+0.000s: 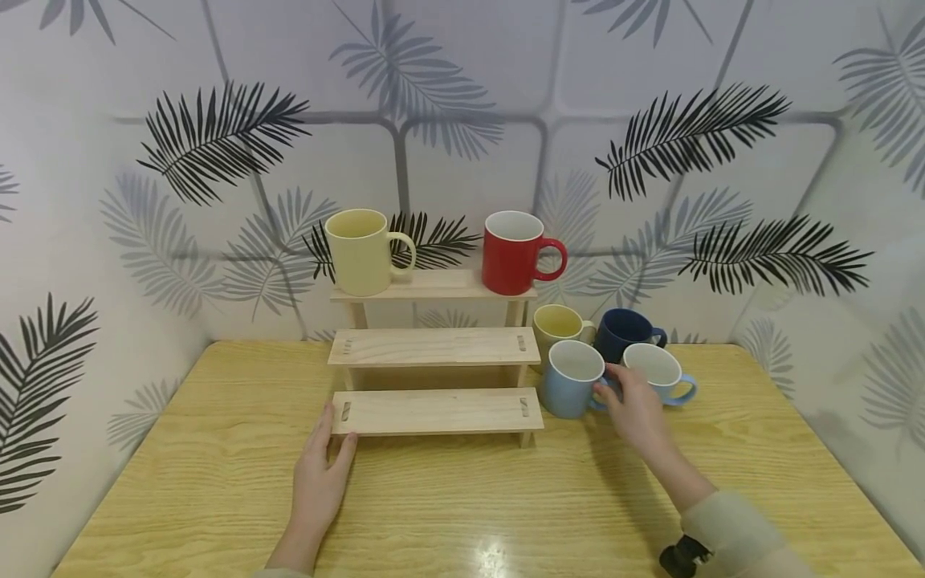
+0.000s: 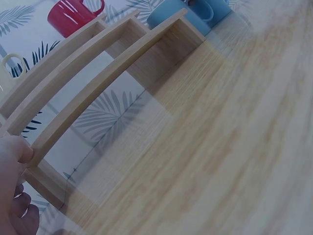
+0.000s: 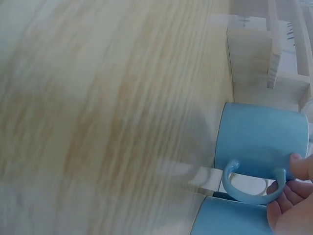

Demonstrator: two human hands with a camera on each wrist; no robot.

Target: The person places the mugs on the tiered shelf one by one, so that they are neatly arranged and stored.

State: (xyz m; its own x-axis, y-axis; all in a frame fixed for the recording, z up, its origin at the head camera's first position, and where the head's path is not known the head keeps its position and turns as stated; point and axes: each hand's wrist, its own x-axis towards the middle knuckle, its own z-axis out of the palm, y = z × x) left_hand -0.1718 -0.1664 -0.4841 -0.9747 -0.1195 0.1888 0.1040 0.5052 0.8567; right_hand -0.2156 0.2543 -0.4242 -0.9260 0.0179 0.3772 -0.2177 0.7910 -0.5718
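In the head view, a three-tier wooden rack [image 1: 433, 413] stands on the table. My left hand [image 1: 318, 482] holds the left end of its lowest tier, thumb at the front corner and fingers along the side. The left wrist view shows that thumb [image 2: 22, 147] against the wood. To the right of the rack is a light blue mug [image 1: 567, 385], upright and white inside. My right hand [image 1: 636, 409] pinches it at the handle [image 3: 254, 197]. Another blue mug with a white inside [image 1: 654, 368] sits just behind my right hand.
On the top tier stand a large pale yellow mug [image 1: 360, 261] and a red mug [image 1: 509, 261], handles to the right. Behind the blue mugs are a smaller yellow mug [image 1: 555, 325] and a dark navy mug [image 1: 623, 333]. A leaf-patterned wall [image 1: 462, 177] rises behind the table [image 1: 462, 514].
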